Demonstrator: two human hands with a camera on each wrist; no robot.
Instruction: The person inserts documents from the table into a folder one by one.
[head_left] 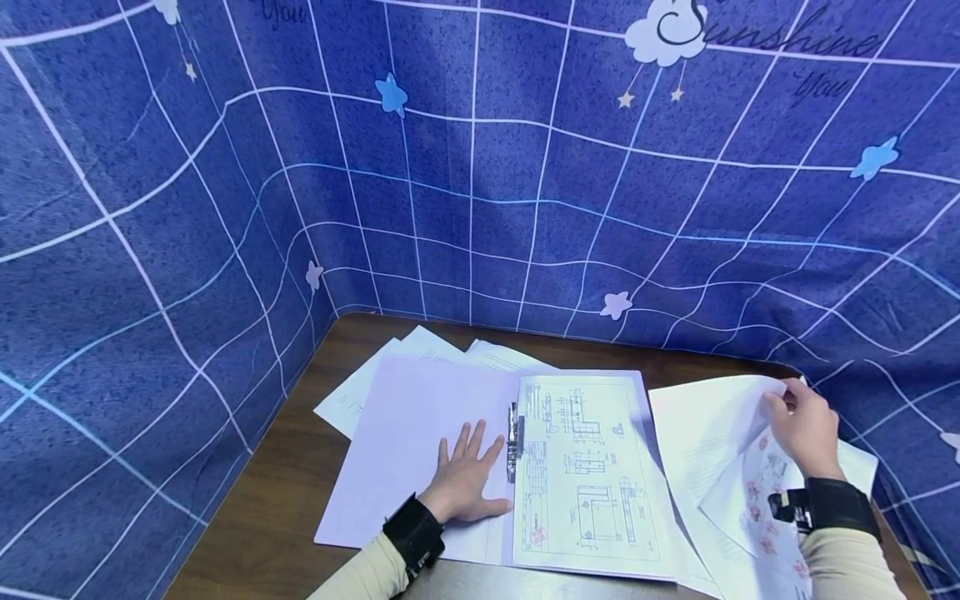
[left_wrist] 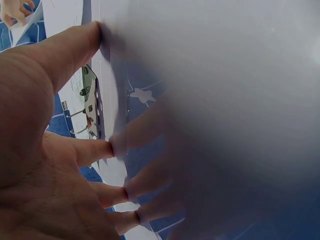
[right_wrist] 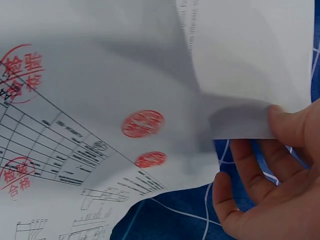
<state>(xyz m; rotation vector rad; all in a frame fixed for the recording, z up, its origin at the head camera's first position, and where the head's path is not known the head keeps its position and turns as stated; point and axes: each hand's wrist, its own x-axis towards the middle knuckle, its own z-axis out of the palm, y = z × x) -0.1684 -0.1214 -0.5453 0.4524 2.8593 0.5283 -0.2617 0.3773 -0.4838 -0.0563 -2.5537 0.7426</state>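
A pale purple folder (head_left: 420, 400) lies spread on the table, its metal clip (head_left: 513, 442) along the spine. On its right side rests a sheet with a technical drawing (head_left: 592, 467). My left hand (head_left: 468, 483) presses on the folder's inner left cover with fingers spread, thumb close to the spine; its fingertips (left_wrist: 107, 149) touch the glossy surface in the left wrist view. At the right my right hand (head_left: 806, 429) pinches the top corner of a white sheet (head_left: 705, 425) between thumb and fingers. Below that sheet, papers with red stamps (right_wrist: 143, 123) and printed tables show.
Several loose printed sheets (head_left: 348, 396) stick out beneath the folder at the back left. Another white paper (head_left: 857, 467) lies at the far right. Dark brown tabletop (head_left: 247, 517) borders a blue curtain (head_left: 450, 208) with grid lines and stars.
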